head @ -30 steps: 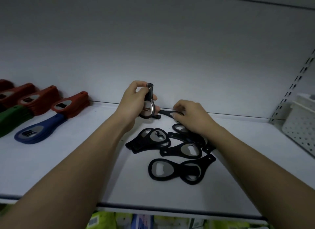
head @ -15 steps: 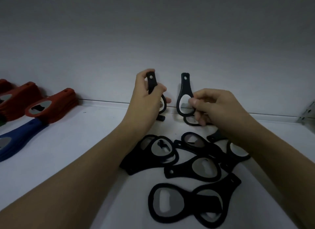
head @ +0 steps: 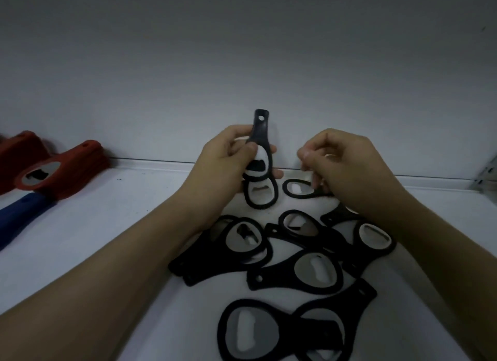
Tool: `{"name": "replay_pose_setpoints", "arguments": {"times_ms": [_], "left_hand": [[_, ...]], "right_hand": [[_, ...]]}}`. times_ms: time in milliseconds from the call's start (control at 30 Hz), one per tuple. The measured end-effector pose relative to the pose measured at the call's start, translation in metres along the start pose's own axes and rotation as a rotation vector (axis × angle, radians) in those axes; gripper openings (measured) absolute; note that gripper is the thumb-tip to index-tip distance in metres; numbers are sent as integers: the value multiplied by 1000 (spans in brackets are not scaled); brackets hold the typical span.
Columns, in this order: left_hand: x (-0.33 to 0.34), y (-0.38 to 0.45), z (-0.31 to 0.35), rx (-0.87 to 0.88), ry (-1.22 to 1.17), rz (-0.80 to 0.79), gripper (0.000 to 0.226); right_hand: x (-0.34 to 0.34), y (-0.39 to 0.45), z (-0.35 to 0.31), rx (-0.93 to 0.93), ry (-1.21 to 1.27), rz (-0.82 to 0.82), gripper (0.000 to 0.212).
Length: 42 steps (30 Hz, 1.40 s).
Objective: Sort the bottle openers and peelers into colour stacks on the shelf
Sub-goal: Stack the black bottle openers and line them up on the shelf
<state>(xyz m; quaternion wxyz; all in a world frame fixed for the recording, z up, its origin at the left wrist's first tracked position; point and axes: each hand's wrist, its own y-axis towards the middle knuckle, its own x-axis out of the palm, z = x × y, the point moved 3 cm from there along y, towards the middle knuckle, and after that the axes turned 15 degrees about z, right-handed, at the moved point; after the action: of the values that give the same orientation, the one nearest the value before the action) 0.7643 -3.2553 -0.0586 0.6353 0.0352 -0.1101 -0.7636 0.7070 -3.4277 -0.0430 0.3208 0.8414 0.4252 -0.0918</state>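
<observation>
My left hand [head: 223, 169] grips a small stack of black bottle openers [head: 260, 156] upright near the back wall, handles up, the lowest ring hanging below my fingers. My right hand [head: 347, 167] hovers just right of it with fingers curled and nothing visible between thumb and forefinger; its lower fingertips are over a black opener [head: 297, 189] lying flat by the wall. Several more black openers [head: 317, 273] lie loosely overlapped on the white shelf [head: 113, 234] under my forearms. A red opener stack [head: 59, 172] and a blue opener [head: 18, 218] sit at the left.
Another red stack [head: 16, 156] lies at the far left edge. The shelf's grey back wall [head: 242, 64] rises right behind my hands. A perforated shelf upright [head: 488, 172] shows at the right edge.
The black opener my right hand held upright has joined the stack in my left hand. My right hand has let go and dropped toward the opener by the wall. The camera moved closer.
</observation>
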Motion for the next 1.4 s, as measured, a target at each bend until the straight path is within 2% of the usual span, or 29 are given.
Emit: {"name": "replay_pose_setpoints", "arguments": {"times_ms": [167,267,400,533,667,800,867,933,1033,1167,1233,1333,1400], "left_hand": [[-11,5,6,-110,-110,115,30],[-11,5,5,-170,-111,112,32],[-10,2,6,-212,-108,77,32],[-13,0,10,-189,-89,73,35],[-15,-1,11,-55,31,87,41],[-11,-5,13,-57,71,61,41],[-2,-11,13,-66,76,-7,33],[7,-20,12,-89,53,-74,24],[16,-29,9,-162,-41,-191,25],[19,-33,14,-165,-117,-389,32],[18,-34,14,-148,-86,-400,33],[17,-33,11,-114,11,-304,37],[19,-36,11,-98,23,-296,39]], "right_hand": [[-13,9,21,-97,-563,-226,12],[-11,7,27,-56,-642,-279,19],[-11,7,26,2,-569,-220,8],[-11,7,21,15,-476,-206,11],[-17,6,1,32,-46,-76,7],[-19,-3,-19,101,316,-144,3],[-13,-8,-23,88,322,-141,8],[-5,-10,-23,53,240,-91,24],[-5,-8,-22,69,245,-22,39],[-4,-9,-20,77,259,-80,39],[0,-11,-20,66,246,-94,42],[2,-14,-23,34,232,-133,55],[1,-15,-27,-8,203,-152,58]]}}
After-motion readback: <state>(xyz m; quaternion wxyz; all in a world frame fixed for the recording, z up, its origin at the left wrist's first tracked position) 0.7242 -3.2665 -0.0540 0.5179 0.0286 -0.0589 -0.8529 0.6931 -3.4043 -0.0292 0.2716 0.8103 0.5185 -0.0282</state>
